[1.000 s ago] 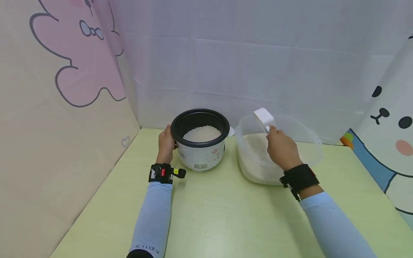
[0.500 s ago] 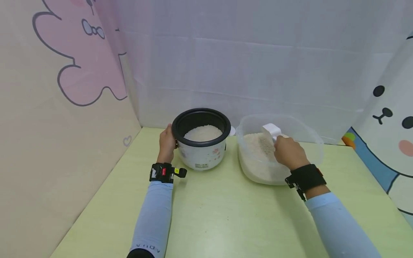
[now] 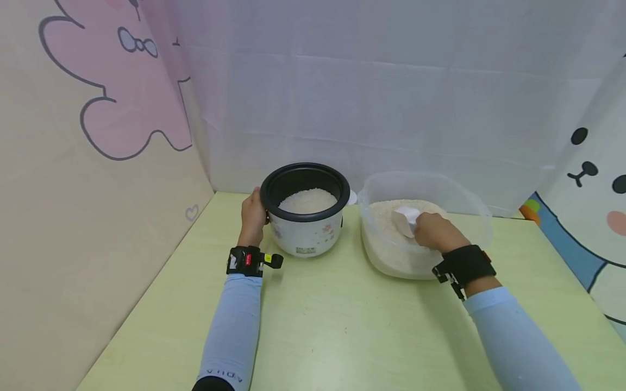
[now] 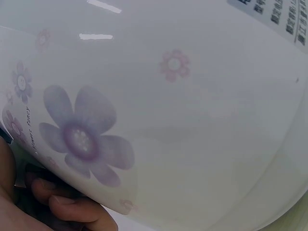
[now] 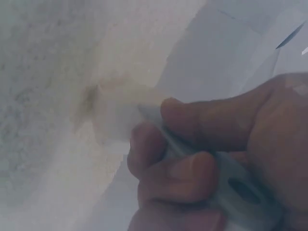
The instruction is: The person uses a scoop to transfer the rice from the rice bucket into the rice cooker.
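In the head view a rice cooker (image 3: 306, 237) with a black rim and a flower print stands at the back, rice (image 3: 307, 201) inside its dark pot. My left hand (image 3: 252, 218) holds it by its left side. In the left wrist view curled fingers (image 4: 79, 211) lie at a dark part, probably a handle, beside the printed wall. My right hand (image 3: 438, 232) grips the handle of a white scoop (image 3: 405, 219) over a clear plastic tub (image 3: 391, 264) of rice. The scoop's cup is tilted against the rice; its lower edge is hidden. In the right wrist view the scoop handle (image 5: 255, 197) runs through curled fingers.
The pale green table (image 3: 313, 326) extends forward from both containers. A white curtain (image 3: 367, 108) hangs close behind them. A printed cloth wall (image 3: 107, 217) bounds the left, another (image 3: 601, 233) the right. A small white piece (image 3: 352, 197) sticks out at the cooker's right.
My right hand has lowered the scoop from above the tub's rim down into the rice and shifted slightly right. My left hand and the cooker stay in place.
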A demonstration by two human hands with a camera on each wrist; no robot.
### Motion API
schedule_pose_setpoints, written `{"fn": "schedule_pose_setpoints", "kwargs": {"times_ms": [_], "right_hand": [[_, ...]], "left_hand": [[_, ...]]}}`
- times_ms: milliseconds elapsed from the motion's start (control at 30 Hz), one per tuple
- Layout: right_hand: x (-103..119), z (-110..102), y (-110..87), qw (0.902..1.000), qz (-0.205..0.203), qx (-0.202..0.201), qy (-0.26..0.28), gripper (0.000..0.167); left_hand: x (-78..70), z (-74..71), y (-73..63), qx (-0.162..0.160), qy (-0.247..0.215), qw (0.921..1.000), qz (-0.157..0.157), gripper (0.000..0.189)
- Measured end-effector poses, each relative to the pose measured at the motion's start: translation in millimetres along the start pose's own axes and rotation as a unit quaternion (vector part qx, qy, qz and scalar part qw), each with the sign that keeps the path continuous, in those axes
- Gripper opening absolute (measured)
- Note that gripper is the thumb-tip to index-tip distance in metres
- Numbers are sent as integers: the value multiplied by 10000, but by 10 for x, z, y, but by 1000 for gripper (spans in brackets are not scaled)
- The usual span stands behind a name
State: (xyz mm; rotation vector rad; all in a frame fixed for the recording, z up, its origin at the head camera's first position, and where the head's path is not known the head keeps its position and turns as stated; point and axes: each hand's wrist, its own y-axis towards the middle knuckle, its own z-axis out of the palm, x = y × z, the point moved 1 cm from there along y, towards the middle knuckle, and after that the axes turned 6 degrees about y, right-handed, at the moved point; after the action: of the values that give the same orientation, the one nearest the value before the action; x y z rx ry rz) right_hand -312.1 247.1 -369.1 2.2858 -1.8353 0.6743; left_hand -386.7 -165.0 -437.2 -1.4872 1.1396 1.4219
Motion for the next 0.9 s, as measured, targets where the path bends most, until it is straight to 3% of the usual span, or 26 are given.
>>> {"fn": "schedule_pose_setpoints", "kwargs": {"times_ms": [267, 900], "right_hand": [[12, 23, 45, 9977, -542, 335, 240, 34], [-12, 43, 91, 9936, -773, 644, 517, 35]], "left_hand": [[-21, -35, -3, -48, 23, 10000, -1, 47], [11, -45, 2, -41, -5, 10000, -71, 46]]}}
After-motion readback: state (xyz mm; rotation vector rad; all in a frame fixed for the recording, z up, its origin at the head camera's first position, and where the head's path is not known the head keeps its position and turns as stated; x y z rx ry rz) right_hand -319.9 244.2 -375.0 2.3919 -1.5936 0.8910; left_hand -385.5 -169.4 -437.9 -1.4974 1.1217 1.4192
